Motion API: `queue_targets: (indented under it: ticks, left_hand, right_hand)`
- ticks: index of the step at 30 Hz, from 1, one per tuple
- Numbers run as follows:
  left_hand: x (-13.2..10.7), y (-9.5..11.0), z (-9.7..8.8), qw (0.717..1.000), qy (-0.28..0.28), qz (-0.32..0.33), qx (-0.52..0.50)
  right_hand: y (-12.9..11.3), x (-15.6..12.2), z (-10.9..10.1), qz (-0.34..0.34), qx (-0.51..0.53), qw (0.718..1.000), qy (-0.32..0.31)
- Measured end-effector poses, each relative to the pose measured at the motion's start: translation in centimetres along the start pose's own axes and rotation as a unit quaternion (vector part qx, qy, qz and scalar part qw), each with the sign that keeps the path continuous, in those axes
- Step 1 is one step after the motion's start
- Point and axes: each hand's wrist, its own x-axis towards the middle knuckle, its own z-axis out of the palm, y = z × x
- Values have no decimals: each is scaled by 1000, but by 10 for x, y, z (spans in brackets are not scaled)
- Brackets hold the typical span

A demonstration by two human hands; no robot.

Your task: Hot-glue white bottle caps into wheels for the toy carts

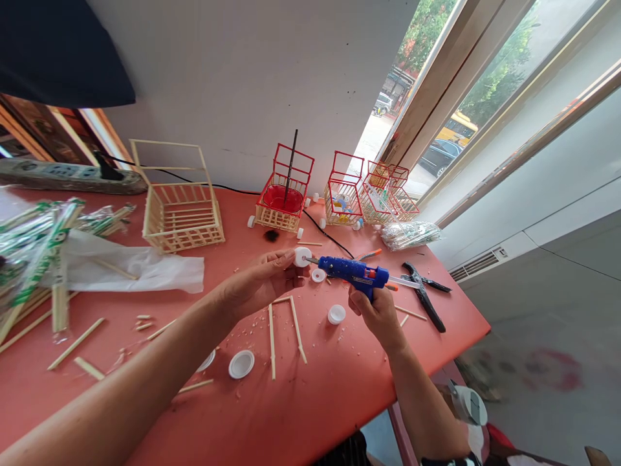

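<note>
My left hand [272,279] pinches a white bottle cap [303,257] above the red table. In my right hand [381,312] is a blue hot glue gun [352,272], its nozzle touching or very near the cap's face. A clear glue stick [405,283] sticks out of the gun's back. Under the gun lie another white cap [318,276] and a small white stack of caps [336,314]. Closer to me are a white round lid [241,364] and a three-sided frame of glued sticks [294,330].
A bare stick basket [184,217] stands back left. Red-trimmed stick carts [279,217] with white wheels line the wall. Black-handled pliers [427,298] lie at right. Wrapped chopsticks [58,259] pile up at left. A power strip [68,176] and a black cord [330,236] run behind.
</note>
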Motion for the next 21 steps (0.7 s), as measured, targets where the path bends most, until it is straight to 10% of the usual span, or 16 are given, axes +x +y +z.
queue_targets:
  ticks: [21]
  left_hand:
    - [1, -2, 0, 1000, 1, 0, -4]
  right_hand:
    - [5, -1, 1, 0, 9, 1000, 7]
